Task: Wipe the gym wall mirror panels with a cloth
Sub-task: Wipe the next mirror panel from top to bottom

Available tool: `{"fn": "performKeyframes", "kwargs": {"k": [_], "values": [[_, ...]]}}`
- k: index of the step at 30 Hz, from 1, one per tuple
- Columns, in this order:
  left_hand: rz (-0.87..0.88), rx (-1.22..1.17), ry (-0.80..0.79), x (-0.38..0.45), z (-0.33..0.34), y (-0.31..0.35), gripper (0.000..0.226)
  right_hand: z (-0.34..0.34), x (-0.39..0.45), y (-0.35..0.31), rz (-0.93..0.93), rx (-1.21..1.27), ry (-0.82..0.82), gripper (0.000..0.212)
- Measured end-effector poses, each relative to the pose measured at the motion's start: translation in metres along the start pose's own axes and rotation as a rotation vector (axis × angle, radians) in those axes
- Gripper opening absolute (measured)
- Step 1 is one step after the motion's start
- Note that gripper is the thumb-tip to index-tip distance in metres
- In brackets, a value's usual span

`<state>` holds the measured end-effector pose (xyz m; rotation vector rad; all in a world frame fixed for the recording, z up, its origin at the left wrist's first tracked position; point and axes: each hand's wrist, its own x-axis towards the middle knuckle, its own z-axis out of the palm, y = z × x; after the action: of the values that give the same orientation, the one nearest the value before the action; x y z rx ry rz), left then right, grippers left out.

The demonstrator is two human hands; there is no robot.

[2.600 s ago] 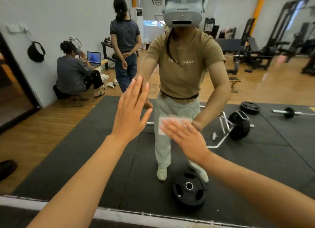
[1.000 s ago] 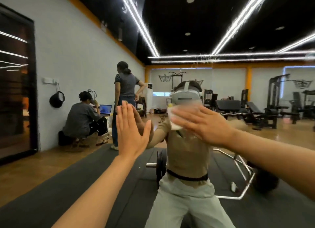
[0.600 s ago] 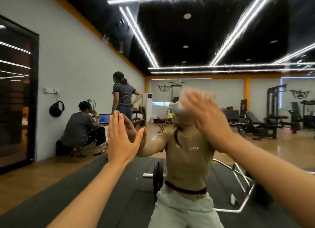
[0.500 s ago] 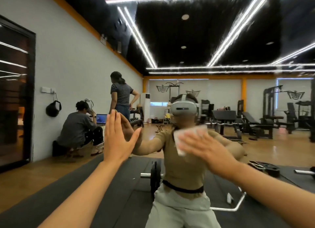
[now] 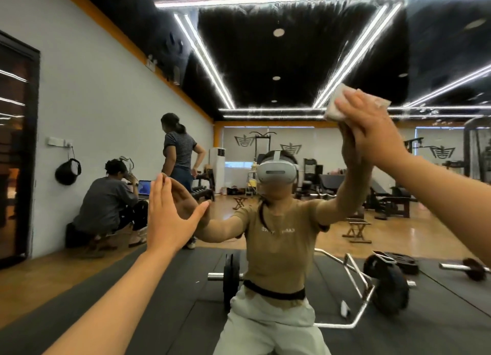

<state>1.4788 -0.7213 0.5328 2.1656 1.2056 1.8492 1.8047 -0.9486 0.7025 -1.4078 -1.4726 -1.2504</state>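
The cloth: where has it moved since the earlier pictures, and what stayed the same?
The right hand swept the cloth up the mirror, from waist height to high at the upper right, pressing it flat throughout. The left hand stayed open against the glass.

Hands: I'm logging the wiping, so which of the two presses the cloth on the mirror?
The right hand, raised high, presses the white cloth; the left hand lies bare, lower.
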Motion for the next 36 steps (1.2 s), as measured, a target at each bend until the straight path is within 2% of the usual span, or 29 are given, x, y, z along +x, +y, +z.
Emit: {"fn": "performKeyframes", "kwargs": {"k": [3,5,9,11,14,16,22,25,28,31,33,36], "values": [[-0.01,0.039,-0.004,-0.002,0.001,0.005,0.119,0.019,-0.054,-0.014,0.075,0.094,0.052,0.053],[-0.003,0.057,-0.005,-0.005,0.001,0.006,0.119,0.031,-0.117,-0.022,0.063,0.115,0.02,0.054],[0.0,0.055,-0.011,-0.005,-0.001,0.005,0.117,0.045,-0.263,-0.035,-0.027,0.06,-0.175,0.067],[0.005,0.048,-0.012,-0.006,0.0,0.006,0.116,0.044,-0.299,-0.031,-0.049,0.019,-0.278,0.069],[0.01,0.039,0.007,-0.006,0.001,0.007,0.116,0.031,-0.274,-0.015,-0.137,-0.043,-0.344,0.066],[0.011,0.052,0.006,-0.006,0.002,0.007,0.116,0.021,-0.231,-0.007,-0.133,-0.031,-0.279,0.063],[0.03,0.152,0.008,-0.006,0.005,0.003,0.115,-0.003,-0.065,0.024,0.193,0.004,0.054,0.052],[0.025,0.158,0.01,-0.005,0.006,0.0,0.115,0.0,-0.044,0.024,0.253,-0.007,0.134,0.051],[0.033,0.137,0.013,-0.006,0.006,0.0,0.114,0.011,-0.081,0.015,0.27,0.03,0.131,0.056],[0.039,0.147,0.031,-0.007,0.007,0.001,0.112,0.03,-0.155,-0.002,0.238,0.025,0.072,0.058],[0.047,0.171,0.034,-0.007,0.008,0.001,0.111,0.043,-0.216,-0.017,0.16,-0.008,0.004,0.062],[0.055,0.198,0.027,-0.007,0.008,0.001,0.111,0.057,-0.313,-0.03,0.018,-0.084,-0.182,0.068]]}}
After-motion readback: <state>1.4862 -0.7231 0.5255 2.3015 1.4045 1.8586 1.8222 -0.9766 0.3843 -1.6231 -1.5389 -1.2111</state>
